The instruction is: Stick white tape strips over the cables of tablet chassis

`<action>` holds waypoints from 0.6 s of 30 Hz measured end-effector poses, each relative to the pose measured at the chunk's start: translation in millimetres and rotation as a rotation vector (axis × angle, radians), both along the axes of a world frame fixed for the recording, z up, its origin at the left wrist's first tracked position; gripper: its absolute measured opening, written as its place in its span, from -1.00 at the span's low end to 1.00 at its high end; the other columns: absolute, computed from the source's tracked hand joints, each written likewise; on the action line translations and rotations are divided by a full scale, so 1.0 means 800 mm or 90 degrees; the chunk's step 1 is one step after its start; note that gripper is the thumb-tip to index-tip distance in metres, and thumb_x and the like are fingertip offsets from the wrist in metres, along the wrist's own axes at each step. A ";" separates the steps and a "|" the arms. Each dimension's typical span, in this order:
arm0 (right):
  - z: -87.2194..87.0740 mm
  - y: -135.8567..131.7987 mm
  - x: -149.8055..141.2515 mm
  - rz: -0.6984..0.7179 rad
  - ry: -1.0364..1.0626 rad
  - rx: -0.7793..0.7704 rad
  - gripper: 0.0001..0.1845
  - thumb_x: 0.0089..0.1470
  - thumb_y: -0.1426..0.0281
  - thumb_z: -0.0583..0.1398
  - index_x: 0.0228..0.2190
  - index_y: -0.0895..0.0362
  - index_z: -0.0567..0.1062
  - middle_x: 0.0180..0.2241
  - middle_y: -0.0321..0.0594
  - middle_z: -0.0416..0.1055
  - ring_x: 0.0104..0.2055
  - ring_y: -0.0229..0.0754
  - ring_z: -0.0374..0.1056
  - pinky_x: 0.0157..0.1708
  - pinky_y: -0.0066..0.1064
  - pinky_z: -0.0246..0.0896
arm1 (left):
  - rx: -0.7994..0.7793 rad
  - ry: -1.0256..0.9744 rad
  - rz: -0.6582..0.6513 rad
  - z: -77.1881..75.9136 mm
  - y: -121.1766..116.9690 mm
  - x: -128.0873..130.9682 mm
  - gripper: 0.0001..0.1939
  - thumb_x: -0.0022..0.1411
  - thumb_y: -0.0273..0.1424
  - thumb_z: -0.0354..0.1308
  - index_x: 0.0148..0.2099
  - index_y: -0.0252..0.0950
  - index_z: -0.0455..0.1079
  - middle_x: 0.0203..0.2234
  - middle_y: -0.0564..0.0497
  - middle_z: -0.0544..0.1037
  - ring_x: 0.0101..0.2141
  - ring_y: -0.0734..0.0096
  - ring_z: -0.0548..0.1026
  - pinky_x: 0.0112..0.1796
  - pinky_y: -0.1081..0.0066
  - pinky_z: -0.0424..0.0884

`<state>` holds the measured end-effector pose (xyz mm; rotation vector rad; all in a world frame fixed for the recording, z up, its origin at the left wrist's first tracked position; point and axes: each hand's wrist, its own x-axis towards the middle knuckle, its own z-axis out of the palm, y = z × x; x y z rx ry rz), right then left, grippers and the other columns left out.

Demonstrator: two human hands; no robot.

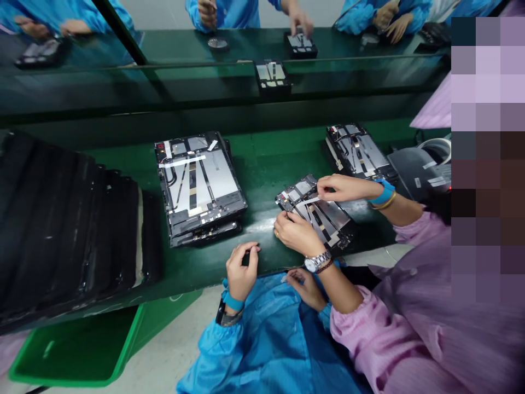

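Observation:
My left hand (241, 273), in a blue sleeve with a blue wrist band, rests at the bench edge. Its thumb and forefinger curl together, and no object shows in them. In my lap, partly behind a co-worker's arm, my right hand (305, 287) has curled fingers at a small pale scrap (284, 279). Nearest to my left hand are stacked opened tablets (217, 175), the top one showing ribbon cables and white tape strips. To the right, a co-worker's hands (297, 232) work on another opened tablet (334, 213), one holding a white tape strip (307, 202).
Dark padded slabs (74, 219) stand in a row at left, above a green bin (77, 377). More opened tablets (356, 150) lie at back right, near a tape roll (441, 145). Another device (273, 76) sits on the line beyond, where people in blue work.

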<state>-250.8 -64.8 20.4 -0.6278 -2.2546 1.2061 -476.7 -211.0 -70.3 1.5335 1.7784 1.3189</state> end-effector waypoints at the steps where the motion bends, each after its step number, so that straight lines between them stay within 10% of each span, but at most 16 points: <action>1: 0.000 -0.006 0.002 0.003 -0.001 -0.003 -0.33 0.40 0.48 -0.29 -0.67 0.16 0.27 -0.38 -0.40 0.61 -0.26 -0.56 0.56 -0.22 -0.69 0.34 | 0.000 -0.001 0.000 0.000 0.000 0.000 -0.79 0.47 -0.29 0.16 -0.13 -0.22 0.60 -0.32 -0.01 0.70 -0.26 0.28 0.64 -0.14 0.29 0.54; 18: -0.021 -0.023 -0.013 0.047 -0.135 0.055 -0.23 0.52 0.34 -0.31 -0.66 0.15 0.31 -0.47 -0.36 0.50 -0.25 -0.47 0.50 -0.24 -0.62 0.33 | -0.003 -0.004 -0.001 -0.001 0.000 -0.001 -0.79 0.47 -0.28 0.16 -0.13 -0.21 0.61 -0.31 -0.02 0.70 -0.25 0.27 0.65 -0.13 0.29 0.55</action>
